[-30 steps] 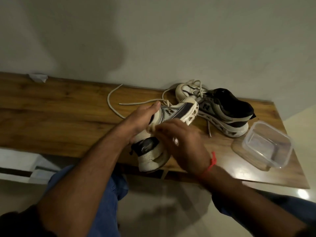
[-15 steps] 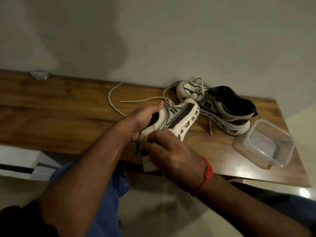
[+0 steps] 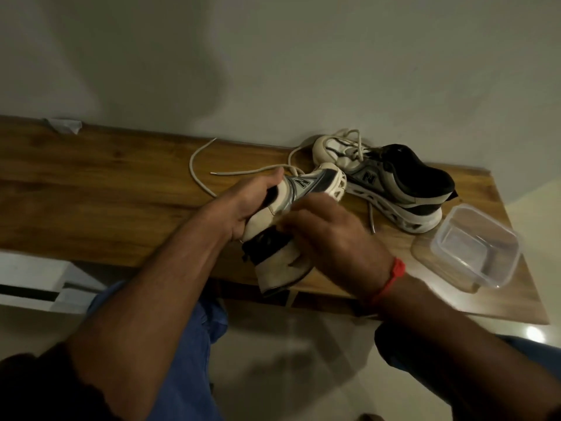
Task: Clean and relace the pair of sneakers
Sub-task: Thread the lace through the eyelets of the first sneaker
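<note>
My left hand [image 3: 249, 205] grips a white and grey sneaker [image 3: 306, 186] at its collar and holds it tilted over the near edge of the wooden table [image 3: 106, 192], heel toward me. Over the sneaker's side lies my right hand [image 3: 334, 238], with a red band on the wrist and fingers curled against the shoe. What is under those fingers is hidden. The second sneaker [image 3: 394, 177] lies on the table behind, with its laces loose. A loose white lace [image 3: 194, 174] curls on the table to the left of the shoes.
A clear plastic container [image 3: 476, 250] stands at the table's right end, close to the second sneaker. A crumpled white paper [image 3: 63, 125] lies at the back left against the wall. My knees in blue trousers are below the table edge.
My right hand slid down toward the sneaker's heel and then back up along its side. The left hand has kept its grip, and the shoe has tilted slightly.
</note>
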